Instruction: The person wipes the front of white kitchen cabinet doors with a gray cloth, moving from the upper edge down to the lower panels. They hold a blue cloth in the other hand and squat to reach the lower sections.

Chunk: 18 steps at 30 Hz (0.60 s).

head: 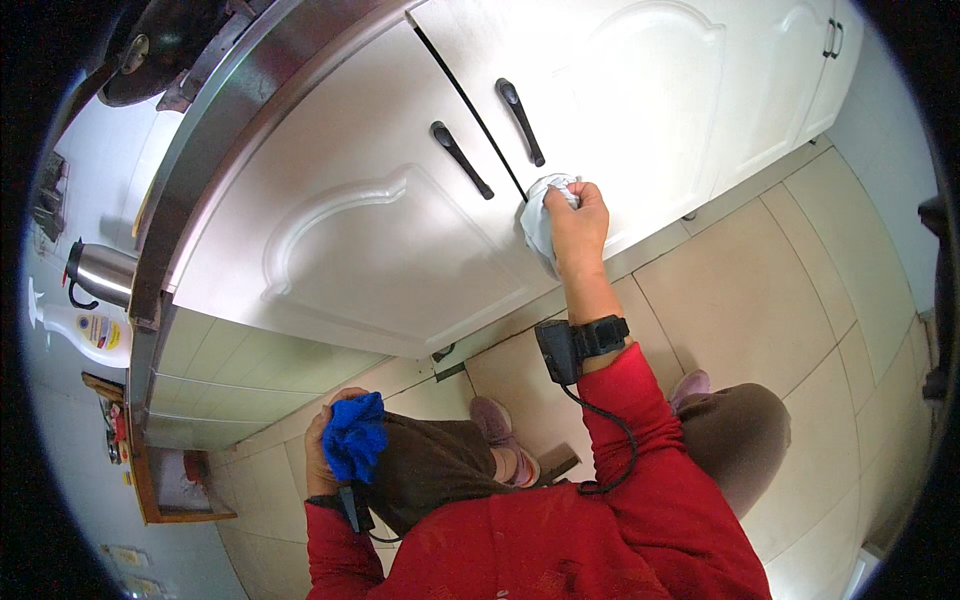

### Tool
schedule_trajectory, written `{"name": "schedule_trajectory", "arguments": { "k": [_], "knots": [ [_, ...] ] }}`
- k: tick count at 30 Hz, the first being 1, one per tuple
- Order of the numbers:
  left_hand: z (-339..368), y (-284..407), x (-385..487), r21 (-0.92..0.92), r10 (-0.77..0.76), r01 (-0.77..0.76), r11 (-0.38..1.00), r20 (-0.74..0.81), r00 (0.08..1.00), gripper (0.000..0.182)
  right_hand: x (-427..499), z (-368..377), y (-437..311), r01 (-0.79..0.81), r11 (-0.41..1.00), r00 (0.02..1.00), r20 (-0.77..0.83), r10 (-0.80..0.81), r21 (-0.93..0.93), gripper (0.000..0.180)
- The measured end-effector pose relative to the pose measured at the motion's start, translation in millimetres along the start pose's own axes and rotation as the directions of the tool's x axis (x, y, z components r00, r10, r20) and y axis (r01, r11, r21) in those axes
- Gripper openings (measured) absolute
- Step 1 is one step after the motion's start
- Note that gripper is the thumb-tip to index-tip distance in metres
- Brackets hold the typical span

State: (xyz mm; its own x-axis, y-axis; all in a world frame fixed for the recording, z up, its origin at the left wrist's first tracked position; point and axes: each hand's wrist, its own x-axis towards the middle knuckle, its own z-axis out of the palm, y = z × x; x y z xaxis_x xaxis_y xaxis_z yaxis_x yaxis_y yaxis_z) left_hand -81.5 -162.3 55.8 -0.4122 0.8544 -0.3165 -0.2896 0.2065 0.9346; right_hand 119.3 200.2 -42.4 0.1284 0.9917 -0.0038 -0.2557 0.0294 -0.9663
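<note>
My right hand (583, 229) pinches a crumpled white cloth (538, 217) against the white cabinet doors (652, 112). The cloth lies over the lower end of the dark gap between two doors, just below their black handles (519, 120). Parts of the cloth behind my fingers are hidden. At the left, my left hand (318, 450) holds a bunched blue cloth (355, 435) beside my bent knee, away from the cabinet. Some of its fingers are covered by the blue cloth.
Along the countertop edge (247, 82) stand a steel vacuum jug (106, 274) and a white spray bottle (94, 330). A dark wok (161, 45) sits at upper left. Below is a beige tiled floor (720, 262). A black cable (632, 442) runs from my right wrist device.
</note>
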Motion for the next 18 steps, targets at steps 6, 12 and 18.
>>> {"name": "schedule_trajectory", "arguments": {
  "k": [6,12,18],
  "knots": [
    [0,-2,3,-0.009,-0.005,0.005,1.000,-0.041,0.999,0.067,-4,-7,11,-0.079,0.992,0.994,-0.078,0.071,-0.095,0.021],
    [2,-2,0,0.039,0.023,-0.021,0.999,-0.043,0.999,0.069,-1,-4,-9,-0.005,0.999,0.999,0.039,0.004,0.047,0.029],
    [1,-1,3,0.055,0.032,-0.030,0.998,-0.045,0.998,0.066,-2,-8,6,-0.020,0.998,1.000,0.018,0.022,-0.058,0.021]
  ]
}}
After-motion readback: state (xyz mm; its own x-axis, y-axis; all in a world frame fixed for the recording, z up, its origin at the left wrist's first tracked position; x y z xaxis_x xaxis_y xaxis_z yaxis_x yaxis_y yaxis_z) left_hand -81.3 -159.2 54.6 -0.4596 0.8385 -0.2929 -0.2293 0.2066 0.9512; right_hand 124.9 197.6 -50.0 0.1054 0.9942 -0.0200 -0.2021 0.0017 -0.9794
